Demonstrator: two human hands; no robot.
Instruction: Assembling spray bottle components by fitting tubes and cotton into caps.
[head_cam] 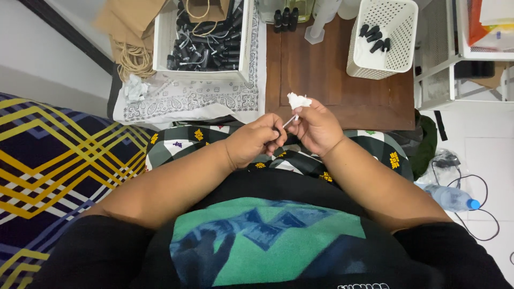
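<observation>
My left hand (256, 140) pinches a small black cap piece with a thin clear tube (288, 122) sticking out toward the right. My right hand (317, 127) holds a crumpled white tissue (297, 100) against the tube's far end. Both hands meet above my lap, just in front of the brown wooden table (326, 69). The black part itself is mostly hidden by my left fingers.
A white box (202, 38) full of black caps with tubes stands on a patterned cloth (187, 99). A white perforated basket (383, 37) with a few black pieces sits at the right. Small dark bottles (285, 18) stand at the back. A plastic water bottle (451, 197) lies on the floor.
</observation>
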